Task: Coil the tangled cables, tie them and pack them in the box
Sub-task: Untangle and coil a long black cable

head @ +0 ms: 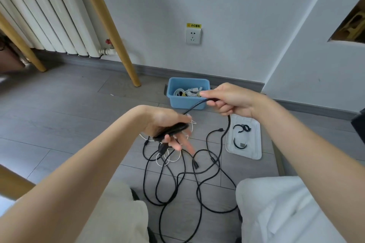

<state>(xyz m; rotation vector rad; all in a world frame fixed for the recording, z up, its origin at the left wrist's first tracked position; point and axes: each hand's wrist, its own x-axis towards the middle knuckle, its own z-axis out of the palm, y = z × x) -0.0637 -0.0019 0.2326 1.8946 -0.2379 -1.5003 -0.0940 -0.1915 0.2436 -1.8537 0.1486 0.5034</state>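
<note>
Cables lay in a loose black tangle on the grey floor between the person's knees, with one thin white cable looped through its far edge. How many black leads made up the tangle could not be counted, since they crossed each other too often.

Two hands were at work above it. The left hand held a small black coil wound round the palm, the thumb laid over the top and the fingers spread straight beneath; its grip was a loose hold on that coil. The right hand was clenched round the same black cable further along, pinching it between thumb and curled fingers, so a short span ran from coil to fist. Below the fist the cable dropped and curved down into the tangle.

One blue box stood on the floor near the wall, just beyond the hands, and held a bundle of white cables already coiled. One white lid lay flat on the floor to the right of the tangle, carrying three dark curved ties.

On the wall behind the box sat one white socket with a yellow label above it. One white radiator filled the upper left, and two wooden legs slanted down in front of it.
</note>
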